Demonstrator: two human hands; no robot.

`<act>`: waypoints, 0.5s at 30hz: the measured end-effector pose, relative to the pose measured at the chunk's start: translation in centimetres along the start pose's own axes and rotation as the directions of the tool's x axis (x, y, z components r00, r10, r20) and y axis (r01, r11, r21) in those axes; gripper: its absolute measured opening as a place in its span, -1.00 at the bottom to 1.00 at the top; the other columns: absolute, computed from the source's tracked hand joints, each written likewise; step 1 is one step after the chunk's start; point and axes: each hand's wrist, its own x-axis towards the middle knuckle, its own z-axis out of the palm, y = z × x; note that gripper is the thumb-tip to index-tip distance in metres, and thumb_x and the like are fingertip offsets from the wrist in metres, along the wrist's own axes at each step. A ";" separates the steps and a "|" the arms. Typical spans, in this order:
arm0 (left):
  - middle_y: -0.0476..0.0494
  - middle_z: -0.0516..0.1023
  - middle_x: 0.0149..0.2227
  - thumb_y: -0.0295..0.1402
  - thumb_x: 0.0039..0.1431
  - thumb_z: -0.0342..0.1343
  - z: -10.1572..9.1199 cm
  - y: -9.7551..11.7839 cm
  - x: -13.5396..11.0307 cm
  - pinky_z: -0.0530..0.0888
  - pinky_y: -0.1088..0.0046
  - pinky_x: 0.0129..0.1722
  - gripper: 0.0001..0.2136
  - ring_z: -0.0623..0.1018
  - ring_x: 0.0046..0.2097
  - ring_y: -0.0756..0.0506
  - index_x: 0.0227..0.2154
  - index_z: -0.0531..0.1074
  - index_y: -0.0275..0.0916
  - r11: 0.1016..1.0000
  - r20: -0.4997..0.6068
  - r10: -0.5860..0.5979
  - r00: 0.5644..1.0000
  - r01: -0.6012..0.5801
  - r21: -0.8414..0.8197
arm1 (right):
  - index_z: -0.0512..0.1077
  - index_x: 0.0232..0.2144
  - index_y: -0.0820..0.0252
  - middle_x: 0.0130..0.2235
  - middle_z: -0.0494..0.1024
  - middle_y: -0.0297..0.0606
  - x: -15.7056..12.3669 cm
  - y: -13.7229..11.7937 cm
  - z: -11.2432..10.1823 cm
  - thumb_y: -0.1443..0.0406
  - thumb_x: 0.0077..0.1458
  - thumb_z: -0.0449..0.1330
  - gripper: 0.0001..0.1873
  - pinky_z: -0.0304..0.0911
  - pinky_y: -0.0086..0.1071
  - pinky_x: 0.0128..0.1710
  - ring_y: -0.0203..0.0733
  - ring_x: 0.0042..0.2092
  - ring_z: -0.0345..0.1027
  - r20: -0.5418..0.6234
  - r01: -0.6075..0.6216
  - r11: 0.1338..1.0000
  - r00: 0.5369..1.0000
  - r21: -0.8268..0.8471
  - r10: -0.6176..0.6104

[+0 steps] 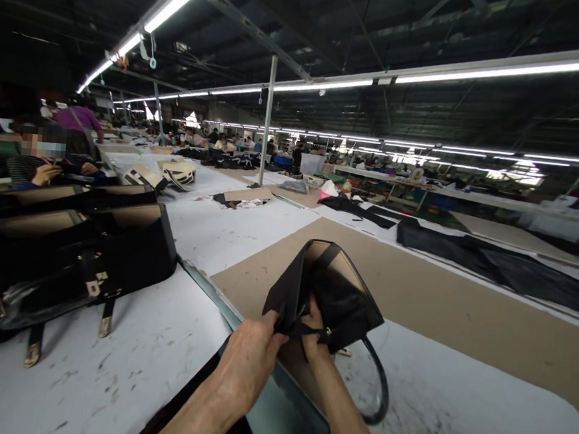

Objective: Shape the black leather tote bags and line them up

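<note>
A black handbag [357, 302] with a tan lining stands tilted before me, its mouth facing my side. My left hand [253, 351] pinches the bag's near left edge between thumb and fingers. Inside the mouth is my right hand [314, 322], its fingers partly hidden by the dark lining and a black strap. Whether those fingers grip anything I cannot tell. A rounded black handle [381, 385] hangs from the bag's right side onto the table.
Several finished-looking black handbags [132, 238] with gold clasps stand at the left. Brown board [415, 280] covers part of the white table [169, 341]. Black material pieces [506, 267] lie at right. A co-worker [48, 158] sits at far left; a metal post [267, 122] rises beyond.
</note>
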 end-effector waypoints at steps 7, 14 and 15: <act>-0.06 0.45 -0.50 -0.32 0.09 -0.14 -2.4 -1.6 0.3 0.26 0.54 -0.42 -0.78 0.42 -0.41 -0.01 -0.42 0.38 -0.27 0.988 -0.071 -0.100 0.992 0.090 -0.127 | 0.18 0.04 0.13 -0.06 0.41 -0.16 -0.3 -0.7 -1.1 -0.07 0.06 -0.17 -0.39 0.20 -0.26 -0.09 -0.11 -0.06 0.29 0.251 -0.076 0.988 0.967 0.137 0.039; -0.07 0.45 -0.48 -0.36 0.09 -0.13 -1.8 -1.3 0.7 0.25 0.55 -0.40 -0.82 0.42 -0.38 -0.02 -0.41 0.38 -0.25 0.987 -0.027 -0.098 0.995 0.094 -0.132 | 0.40 -0.24 0.19 -0.17 0.45 -0.14 -2.9 1.3 -0.4 0.18 0.02 -0.01 -0.68 0.12 -0.13 -0.04 0.04 -0.07 0.27 0.137 0.139 0.934 0.986 -0.328 -0.098; -0.07 0.46 -0.46 -0.36 0.09 -0.12 -1.7 -1.2 0.6 0.25 0.55 -0.39 -0.82 0.43 -0.36 -0.02 -0.40 0.38 -0.25 0.986 -0.023 -0.093 0.995 0.089 -0.141 | 0.36 -0.15 0.19 -0.08 0.40 -0.11 -2.5 1.7 -0.3 0.22 -0.02 0.01 -0.64 0.09 -0.11 -0.02 0.06 -0.02 0.22 0.130 0.158 0.909 0.985 -0.386 -0.116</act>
